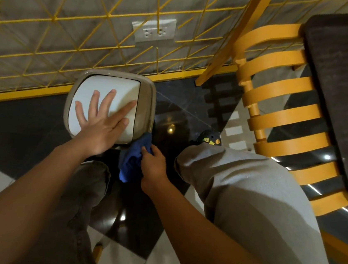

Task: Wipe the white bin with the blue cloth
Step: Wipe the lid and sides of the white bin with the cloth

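A yellow wire fence (71, 33) lines the wall, with an orange slatted chair (279, 113) at the right. The white bin (117, 86) stands on the dark floor beside the fence. The left hand (102, 121) lies flat and spread on its lid, grasping nothing. The right hand (153, 168) clutches the blue cloth (131, 161) against the bin's near side.

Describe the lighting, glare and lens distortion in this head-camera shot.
Head view: dim, warm indoor light; small bright glare spots on the glossy dark floor; the yellow chair casts a slatted shadow there; wide-angle bending curves the wall grid; the white bin, left hand and blue cloth look reasonably sharp.
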Action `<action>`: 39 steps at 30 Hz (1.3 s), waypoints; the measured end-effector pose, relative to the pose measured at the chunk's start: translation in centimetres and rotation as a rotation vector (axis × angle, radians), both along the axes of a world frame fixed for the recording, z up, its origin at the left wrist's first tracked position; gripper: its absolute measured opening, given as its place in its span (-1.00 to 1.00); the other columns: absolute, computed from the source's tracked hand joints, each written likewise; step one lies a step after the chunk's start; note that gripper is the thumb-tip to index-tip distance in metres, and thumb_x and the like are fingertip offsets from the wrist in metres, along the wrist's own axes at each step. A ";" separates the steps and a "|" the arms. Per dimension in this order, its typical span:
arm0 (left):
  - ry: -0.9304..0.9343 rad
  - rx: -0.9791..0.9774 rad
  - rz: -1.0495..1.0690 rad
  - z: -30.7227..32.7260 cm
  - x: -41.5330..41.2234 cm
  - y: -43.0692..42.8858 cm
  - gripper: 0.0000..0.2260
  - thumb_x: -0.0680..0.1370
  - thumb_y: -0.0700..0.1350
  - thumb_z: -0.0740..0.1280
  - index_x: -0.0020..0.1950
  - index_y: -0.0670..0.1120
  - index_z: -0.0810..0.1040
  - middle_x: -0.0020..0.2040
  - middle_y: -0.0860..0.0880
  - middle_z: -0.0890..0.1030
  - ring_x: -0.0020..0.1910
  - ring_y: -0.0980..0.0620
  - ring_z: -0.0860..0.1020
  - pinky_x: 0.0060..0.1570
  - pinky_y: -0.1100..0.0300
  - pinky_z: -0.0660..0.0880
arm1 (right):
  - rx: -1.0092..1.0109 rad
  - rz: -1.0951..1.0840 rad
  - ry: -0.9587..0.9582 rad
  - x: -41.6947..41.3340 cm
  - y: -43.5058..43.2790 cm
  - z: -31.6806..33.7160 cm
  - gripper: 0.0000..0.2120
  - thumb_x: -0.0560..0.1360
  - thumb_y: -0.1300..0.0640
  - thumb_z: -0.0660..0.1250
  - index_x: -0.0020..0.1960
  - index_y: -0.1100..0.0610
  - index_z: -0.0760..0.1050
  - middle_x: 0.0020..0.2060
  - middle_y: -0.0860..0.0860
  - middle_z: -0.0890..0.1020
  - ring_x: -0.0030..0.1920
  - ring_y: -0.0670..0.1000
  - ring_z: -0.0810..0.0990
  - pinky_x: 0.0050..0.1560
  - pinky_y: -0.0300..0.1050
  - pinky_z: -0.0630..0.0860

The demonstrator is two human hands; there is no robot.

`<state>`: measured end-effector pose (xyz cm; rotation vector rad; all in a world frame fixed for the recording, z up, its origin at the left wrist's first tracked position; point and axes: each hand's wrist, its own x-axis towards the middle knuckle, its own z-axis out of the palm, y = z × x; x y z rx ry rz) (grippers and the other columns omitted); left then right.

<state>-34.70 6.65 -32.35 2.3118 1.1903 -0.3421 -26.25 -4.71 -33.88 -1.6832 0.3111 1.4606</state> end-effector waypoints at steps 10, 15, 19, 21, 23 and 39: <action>-0.026 0.012 0.011 -0.3 -0.2 0.0 -0.65 0.60 0.19 -0.13 0.39 0.45 -0.04 0.53 0.15 -0.23 0.46 0.04 -0.41 0.33 -0.11 -0.47 | 0.009 -0.091 0.133 -0.8 1.1 -1.0 -0.69 0.60 0.08 0.14 0.33 0.09 0.32 0.28 0.14 0.46 0.27 0.18 0.47 0.31 0.20 0.41; 0.012 0.064 0.050 -0.4 0.2 -0.2 -0.63 0.60 0.16 -0.12 0.40 0.43 -0.05 0.54 0.10 -0.18 0.49 -0.01 -0.34 0.37 -0.14 -0.40 | -0.063 0.046 0.010 3.4 2.4 -1.7 -0.67 0.60 0.11 0.14 0.35 0.14 0.34 0.29 0.16 0.44 0.27 0.18 0.44 0.32 0.08 0.39; -0.011 0.089 0.248 0.1 1.2 -1.5 -0.63 0.62 0.08 -0.04 0.43 0.34 0.10 0.54 0.05 -0.06 0.51 -0.06 -0.25 0.38 -0.17 -0.35 | -0.031 0.220 -0.207 7.5 3.3 -1.3 -0.72 0.57 0.14 0.19 0.26 0.17 0.40 0.19 0.18 0.51 0.03 0.07 0.49 0.04 -0.06 0.44; -0.037 0.092 0.323 0.5 1.5 -1.2 -0.64 0.61 0.10 0.01 0.42 0.30 0.17 0.53 0.01 0.04 0.52 -0.09 -0.17 0.38 -0.22 -0.32 | 0.007 0.375 -0.342 9.0 3.7 -1.1 -0.76 0.55 0.14 0.23 0.21 0.15 0.42 0.15 0.16 0.55 0.02 0.09 0.51 0.01 -0.05 0.46; -0.006 0.105 0.291 0.5 1.5 -0.7 -0.61 0.59 0.16 0.04 0.43 0.28 0.15 0.52 -0.02 0.03 0.51 -0.14 -0.15 0.37 -0.27 -0.30 | 0.055 0.573 -0.464 9.6 4.1 -0.8 -0.76 0.53 0.14 0.27 0.18 0.13 0.43 0.13 0.13 0.56 0.08 0.10 0.52 0.02 -0.05 0.45; 0.011 0.186 0.169 -0.9 0.7 -1.3 -0.49 0.55 0.23 0.07 0.47 0.31 -0.02 0.54 -0.03 -0.14 0.49 -0.23 -0.26 0.33 -0.33 -0.29 | 0.115 0.859 -0.844 8.5 10.3 -1.8 -0.76 0.48 0.20 0.31 0.12 0.20 0.41 0.16 0.22 0.42 0.07 0.22 0.48 0.02 -0.02 0.42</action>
